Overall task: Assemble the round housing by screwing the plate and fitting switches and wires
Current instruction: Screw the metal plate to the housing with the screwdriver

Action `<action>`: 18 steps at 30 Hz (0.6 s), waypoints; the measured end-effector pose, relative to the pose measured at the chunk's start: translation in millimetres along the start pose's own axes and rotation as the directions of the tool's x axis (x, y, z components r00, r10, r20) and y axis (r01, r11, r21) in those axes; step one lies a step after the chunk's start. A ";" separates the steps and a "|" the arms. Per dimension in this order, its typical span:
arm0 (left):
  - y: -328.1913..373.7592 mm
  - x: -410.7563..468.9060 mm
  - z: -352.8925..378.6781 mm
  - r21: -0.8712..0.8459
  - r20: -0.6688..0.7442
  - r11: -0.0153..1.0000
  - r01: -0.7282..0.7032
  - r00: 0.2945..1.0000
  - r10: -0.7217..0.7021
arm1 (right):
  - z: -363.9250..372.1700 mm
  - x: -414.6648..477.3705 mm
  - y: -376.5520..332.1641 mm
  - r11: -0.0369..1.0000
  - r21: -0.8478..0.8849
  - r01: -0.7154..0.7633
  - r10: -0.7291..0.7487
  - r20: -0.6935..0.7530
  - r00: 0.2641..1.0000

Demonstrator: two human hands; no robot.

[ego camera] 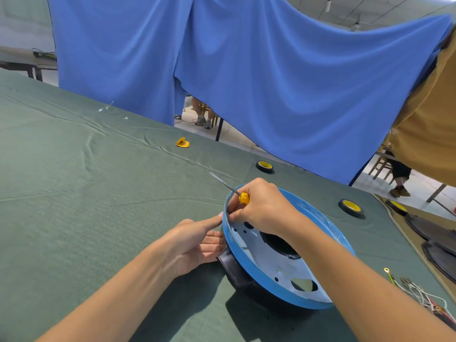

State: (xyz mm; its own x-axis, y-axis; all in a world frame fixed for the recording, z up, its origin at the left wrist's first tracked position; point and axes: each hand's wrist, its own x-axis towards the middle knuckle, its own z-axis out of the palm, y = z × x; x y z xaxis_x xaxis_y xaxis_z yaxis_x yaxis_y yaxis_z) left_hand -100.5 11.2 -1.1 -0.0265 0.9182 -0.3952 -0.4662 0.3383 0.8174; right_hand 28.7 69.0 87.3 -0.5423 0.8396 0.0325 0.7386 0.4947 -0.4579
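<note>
A round blue housing (271,285) lies tilted on the green cloth, its pale inner plate (269,261) with several holes facing up. A black part (234,270) sits under its left side. My right hand (261,206) reaches inside the rim, curled round a yellow-handled screwdriver (243,198) whose metal shaft points up and left, away from the housing. Thumb and forefinger of that hand pinch something small at the inner rim; I cannot make it out. My left hand (195,240) rests against the outer left rim, forefinger straight along the edge.
A bundle of wires (417,294) lies at the right. Two tape rolls (264,166) (351,206) stand beyond the housing. A small yellow part (182,142) lies farther back. Dark round plates (434,233) rest on a tan mat at right. Blue curtain hangs behind the table.
</note>
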 end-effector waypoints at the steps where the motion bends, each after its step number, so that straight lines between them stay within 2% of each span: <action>1: -0.8 0.0 -0.2 0.006 -0.006 1.000 -0.003 1.000 0.003 | 0.8 -0.2 -0.5 1.000 0.000 -0.005 0.005 0.016 1.000; 12: -2.8 -1.9 1.6 -0.038 -0.028 0.999 -0.009 1.000 0.008 | 3.9 0.5 -0.4 0.994 -0.096 -0.060 0.055 -0.048 0.997; 18: -2.0 -3.4 2.0 -0.050 -0.037 0.999 0.012 0.999 -0.014 | 2.8 5.4 -1.1 0.981 -0.188 -0.049 0.048 -0.009 0.999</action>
State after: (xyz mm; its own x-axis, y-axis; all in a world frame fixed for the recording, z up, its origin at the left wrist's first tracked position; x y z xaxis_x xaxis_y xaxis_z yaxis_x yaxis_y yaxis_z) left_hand -97.7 7.8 -0.6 -0.0524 0.9053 -0.4216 -0.5104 0.3386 0.7905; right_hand 23.9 72.4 85.5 -0.5025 0.8644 0.0186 0.8263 0.4865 -0.2837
